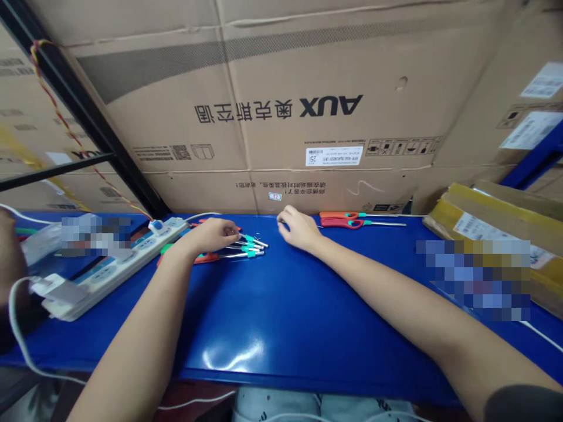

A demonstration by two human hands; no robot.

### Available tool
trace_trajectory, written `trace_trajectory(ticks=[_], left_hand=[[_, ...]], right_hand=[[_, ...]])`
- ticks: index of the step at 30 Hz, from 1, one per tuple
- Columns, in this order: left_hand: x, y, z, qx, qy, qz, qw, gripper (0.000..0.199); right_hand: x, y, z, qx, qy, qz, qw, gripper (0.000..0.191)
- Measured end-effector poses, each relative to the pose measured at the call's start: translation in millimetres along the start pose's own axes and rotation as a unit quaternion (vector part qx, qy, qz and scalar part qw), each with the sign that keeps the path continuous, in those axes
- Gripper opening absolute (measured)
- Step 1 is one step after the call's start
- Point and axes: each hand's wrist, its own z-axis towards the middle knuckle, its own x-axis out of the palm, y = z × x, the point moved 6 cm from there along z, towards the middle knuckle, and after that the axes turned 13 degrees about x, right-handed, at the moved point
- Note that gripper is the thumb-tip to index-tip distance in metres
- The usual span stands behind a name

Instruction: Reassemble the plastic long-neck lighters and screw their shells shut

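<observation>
Several long-nosed lighters (pixel 206 258) with red handles, green parts and metal tubes lie in a bunch on the left half of the blue table. My left hand (pixel 211 235) rests over them, fingers closed at one lighter's tube (pixel 257 241). Tiny thin bits show just past the tube tips. To the right of the bunch, my right hand (pixel 299 228) is above the table with its fingers curled in a pinch; what they hold, if anything, is too small to make out. Beyond its wrist lie an orange lighter (pixel 338 215) and a red lighter (pixel 341 223), tubes pointing right.
A white power strip (pixel 109 272) with plugs and cables lies at the left. Large cardboard cartons (pixel 272 58) stand behind the blue table (pixel 281 322). An opened taped box (pixel 484 217) sits at the right. Another person's arm (pixel 11 264) shows at the left edge.
</observation>
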Motion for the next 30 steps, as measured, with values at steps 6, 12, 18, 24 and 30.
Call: trace_trajectory(ticks=[6, 12, 18, 24, 30], left_hand=[[6.4, -5.3, 7.9, 0.007, -0.014, 0.0, 1.0, 0.038], [7.9, -23.0, 11.2, 0.059, -0.017, -0.019, 0.998, 0.041], [11.3, -41.8, 13.6, 0.113, -0.031, -0.043, 0.992, 0.04], [31.1, -93.3, 19.5, 0.194, -0.023, -0.109, 0.975, 0.036], [51.7, -143.1, 7.5, 0.261, 0.083, -0.171, 0.946, 0.049]], right_hand=[[15.1, 71.3, -34.2, -0.142, 0.053, 0.007, 0.988, 0.021], [22.1, 74.0, -33.0, -0.147, 0.095, -0.015, 0.984, 0.02], [-15.8, 29.1, -71.4, -0.11, 0.184, -0.043, 0.976, 0.016], [-63.9, -71.8, -133.9, 0.008, 0.3, -0.044, 0.953, 0.006], [-79.6, -129.9, -171.6, 0.123, 0.336, -0.052, 0.932, 0.013]])
